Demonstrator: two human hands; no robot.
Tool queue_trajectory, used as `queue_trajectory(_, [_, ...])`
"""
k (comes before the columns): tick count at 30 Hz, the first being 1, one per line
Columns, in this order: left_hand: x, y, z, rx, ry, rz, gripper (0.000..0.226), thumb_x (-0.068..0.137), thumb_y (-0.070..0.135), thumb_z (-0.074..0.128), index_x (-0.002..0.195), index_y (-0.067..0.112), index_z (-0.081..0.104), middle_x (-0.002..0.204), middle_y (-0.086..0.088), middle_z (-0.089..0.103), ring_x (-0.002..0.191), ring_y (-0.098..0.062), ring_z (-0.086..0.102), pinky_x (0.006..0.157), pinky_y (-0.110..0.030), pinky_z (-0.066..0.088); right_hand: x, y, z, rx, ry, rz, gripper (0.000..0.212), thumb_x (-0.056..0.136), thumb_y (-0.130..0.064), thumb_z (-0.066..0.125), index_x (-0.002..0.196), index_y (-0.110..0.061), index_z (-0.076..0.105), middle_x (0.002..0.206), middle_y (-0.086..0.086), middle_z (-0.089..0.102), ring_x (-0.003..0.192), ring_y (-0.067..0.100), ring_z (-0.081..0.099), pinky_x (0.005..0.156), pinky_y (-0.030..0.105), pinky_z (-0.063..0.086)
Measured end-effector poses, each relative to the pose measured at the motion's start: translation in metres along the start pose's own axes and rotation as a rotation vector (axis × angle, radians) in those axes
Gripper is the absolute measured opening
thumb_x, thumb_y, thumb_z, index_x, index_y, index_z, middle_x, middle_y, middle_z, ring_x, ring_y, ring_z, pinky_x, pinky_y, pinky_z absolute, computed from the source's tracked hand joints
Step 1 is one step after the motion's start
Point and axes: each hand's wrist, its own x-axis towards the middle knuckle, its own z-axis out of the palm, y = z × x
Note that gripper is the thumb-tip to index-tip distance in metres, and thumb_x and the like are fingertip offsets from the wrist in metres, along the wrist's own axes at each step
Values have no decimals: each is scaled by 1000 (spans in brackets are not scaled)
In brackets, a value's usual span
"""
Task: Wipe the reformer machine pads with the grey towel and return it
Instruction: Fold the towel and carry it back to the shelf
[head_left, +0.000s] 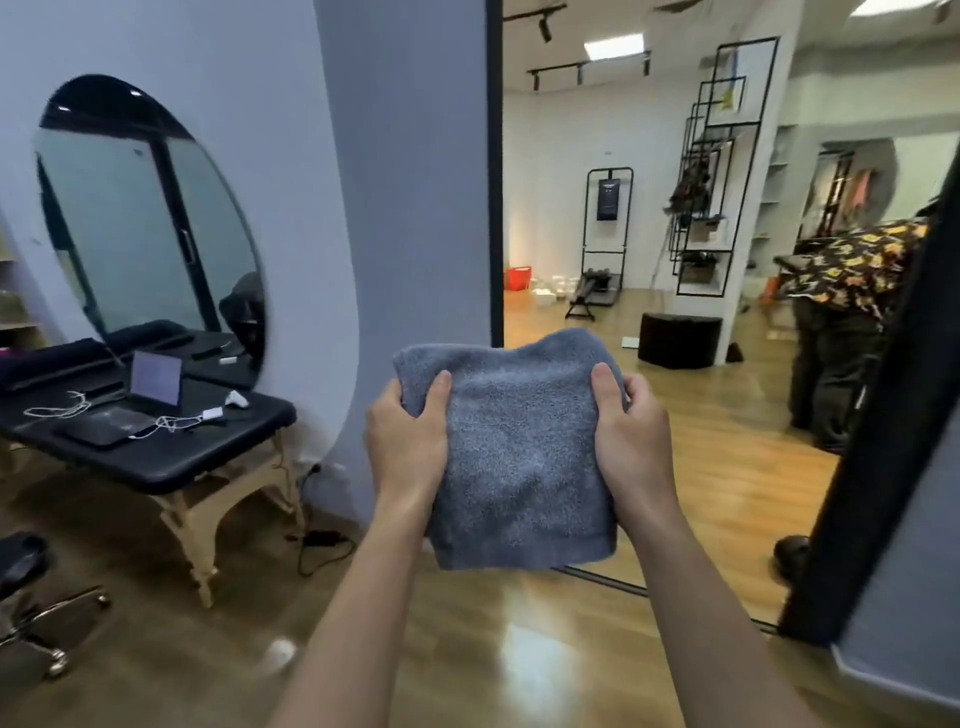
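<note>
A folded grey towel (519, 452) hangs in front of me at chest height, above the wooden floor. My left hand (408, 441) grips its left edge with the thumb on top. My right hand (631, 431) grips its right edge the same way. Far back in the room beyond the doorway stands a black reformer machine (595, 291) with an upright frame, small and partly blurred. Its pads are too small to make out.
A black massage table (171, 457) with a laptop (124, 410) and white cables stands at the left under an oval mirror (150, 228). A person in a patterned shirt (847, 291) stands at the right. A dark round ottoman (678, 340) and a black door frame (883, 415) flank the doorway.
</note>
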Motion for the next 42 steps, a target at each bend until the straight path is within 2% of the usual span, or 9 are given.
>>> queue_trajectory(7, [40, -21, 169, -79, -193, -1, 26, 88, 40, 65, 85, 15, 66, 81, 0, 71, 77, -18, 67, 74, -38, 54, 116, 61, -67, -72, 127, 48, 33, 95, -51, 49, 89, -20, 57, 83, 1, 64, 77, 20, 62, 69, 43, 49])
queue_trajectory(11, [71, -49, 262, -124, -279, -14, 25, 88, 45, 63, 89, 21, 68, 83, 7, 72, 81, -12, 68, 71, -31, 53, 187, 111, -87, -77, 193, 81, 30, 95, -49, 51, 92, -21, 59, 89, 4, 68, 84, 24, 65, 75, 47, 51])
queue_trajectory(15, [117, -88, 363, -190, -328, -32, 21, 89, 46, 61, 85, 27, 68, 79, 12, 73, 76, -2, 68, 68, -28, 52, 278, 172, -94, -106, 263, 90, 29, 96, -46, 51, 91, -18, 60, 88, 3, 68, 85, 24, 64, 76, 45, 49])
queue_trajectory(22, [238, -145, 566, -227, -379, -41, 18, 89, 45, 62, 83, 28, 67, 82, 9, 72, 80, -11, 67, 73, -35, 52, 481, 265, -87, -161, 333, 95, 26, 96, -46, 50, 92, -22, 59, 88, -1, 67, 84, 19, 64, 81, 50, 51])
queue_trajectory(26, [293, -160, 684, -226, -404, -59, 18, 89, 43, 62, 80, 28, 67, 78, 11, 71, 74, -4, 64, 68, -32, 50, 596, 310, -103, -193, 361, 105, 26, 96, -48, 49, 90, -25, 58, 84, -5, 67, 80, 15, 64, 74, 45, 51])
queue_trajectory(30, [339, -184, 798, -225, -414, -62, 19, 90, 39, 63, 80, 23, 67, 75, 10, 69, 69, -6, 62, 65, -31, 47, 707, 368, -119, -185, 368, 97, 25, 95, -48, 49, 89, -26, 58, 81, -8, 65, 76, 11, 62, 67, 35, 48])
queue_trajectory(33, [374, -203, 878, -218, -402, -69, 21, 91, 38, 62, 78, 22, 65, 74, 7, 69, 68, -8, 61, 62, -30, 45, 792, 414, -127, -181, 328, 114, 28, 95, -49, 49, 86, -23, 58, 79, -5, 64, 74, 15, 61, 67, 37, 47])
queue_trajectory(36, [418, -217, 953, -214, -394, -89, 19, 92, 37, 62, 81, 22, 67, 77, 7, 70, 72, -7, 64, 62, -29, 46, 881, 451, -127, -175, 298, 125, 27, 95, -48, 50, 83, -25, 56, 75, -9, 61, 70, 11, 58, 64, 33, 44])
queue_trajectory(42, [529, -269, 1098, -166, -346, -136, 20, 91, 39, 61, 80, 23, 66, 76, 7, 70, 74, -8, 65, 60, -28, 46, 1060, 533, -99, -197, 260, 131, 27, 96, -48, 49, 88, -24, 58, 81, -8, 66, 74, 10, 61, 62, 30, 43])
